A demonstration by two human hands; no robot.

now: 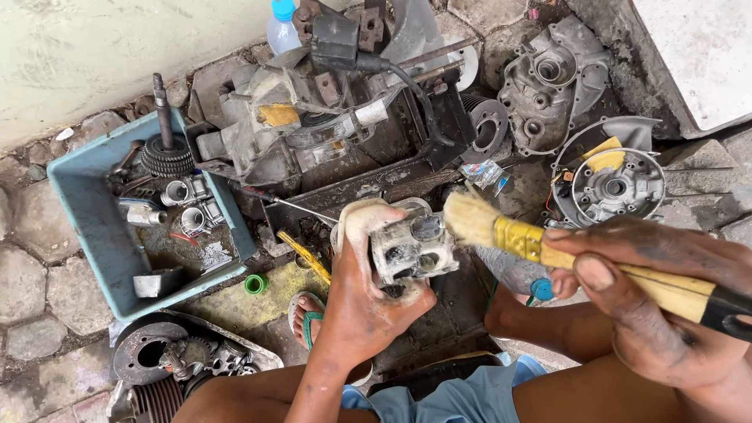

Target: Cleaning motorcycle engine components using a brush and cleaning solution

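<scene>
Cobbled stone ground (31, 274) lies under me, crowded with greasy engine parts. My left hand (362, 294) is wrapped tight around a small grimy metal engine part (411, 249), held up over the dark tray (439, 313) between my knees, its ported face turned toward the brush. My right hand (658, 313) has its fingers (599, 274) closed firmly on the wooden handle of a paintbrush (548, 254), whose pale bristles sit just beside the part's upper right corner.

I judge the main risk is slippage: my left fingers are coated in pale residue, so a hard stroke could twist the part loose and drop it among the crankcase halves (548, 86). Flicked grime could also land in the blue bin (94, 227) of gears and small fittings at my left.
</scene>
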